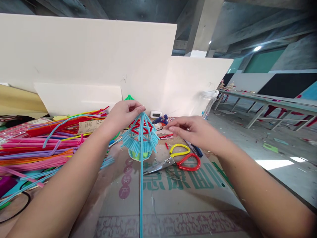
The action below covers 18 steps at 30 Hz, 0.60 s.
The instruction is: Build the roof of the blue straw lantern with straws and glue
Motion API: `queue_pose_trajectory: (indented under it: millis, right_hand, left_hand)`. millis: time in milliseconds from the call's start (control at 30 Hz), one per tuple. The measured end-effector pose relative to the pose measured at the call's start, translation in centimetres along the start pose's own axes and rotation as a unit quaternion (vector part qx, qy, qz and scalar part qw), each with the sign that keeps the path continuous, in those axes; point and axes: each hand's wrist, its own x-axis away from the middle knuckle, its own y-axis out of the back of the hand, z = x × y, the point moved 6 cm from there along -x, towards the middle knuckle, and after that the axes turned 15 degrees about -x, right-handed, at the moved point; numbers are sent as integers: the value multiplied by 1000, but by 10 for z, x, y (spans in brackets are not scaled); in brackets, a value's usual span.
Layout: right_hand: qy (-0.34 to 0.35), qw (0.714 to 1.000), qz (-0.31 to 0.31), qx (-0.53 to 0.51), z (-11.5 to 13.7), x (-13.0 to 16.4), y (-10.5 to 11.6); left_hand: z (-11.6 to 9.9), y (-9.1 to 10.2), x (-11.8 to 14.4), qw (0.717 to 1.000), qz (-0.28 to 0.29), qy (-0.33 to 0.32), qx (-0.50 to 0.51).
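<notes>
A small cone-roofed model of light-blue pipe cleaners (140, 142) stands on the board, with red crossed pipe cleaners (133, 127) showing between its blue ribs. My left hand (127, 112) pinches the model's peak between thumb and fingers. From that peak a long blue pipe cleaner (141, 191) runs down toward me. My right hand (184, 129) hovers to the right of the model, fingers loosely bent and nothing visible in them. Close behind its fingertips lies a blue glue gun (160, 119). Scissors with one yellow and one red handle (182, 158) lie below the right hand.
Piles of coloured pipe cleaners (44, 145) cover the left side. A small digital clock (156, 114) and a clear plastic jug (208, 100) stand at the back, before white panels (86, 56). A green peak (129, 97) shows behind my left hand. Long tables (267, 99) stand farther right.
</notes>
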Motion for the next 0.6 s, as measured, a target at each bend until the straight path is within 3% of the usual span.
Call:
queue_pose_trajectory:
  millis: [133,200,333,500,600]
  right_hand:
    - [140,987,-4,74,24,5,-34]
    - [173,979,5,113,29,7,-50]
    - [122,986,9,117,20,6,-63]
    - [18,999,7,47,3,4,-68]
    - [-9,1000,-22,-1,-2,4,-70]
  left_hand:
    - [1,0,0,1000,-6,-6,13]
    - [1,-1,-1,1000,-5,-9,21]
    - [0,-1,0,1000,-2,-8,21]
    - [-1,0,0,1000,2,-7,10]
    - [-2,1,1,1000,2,-7,17]
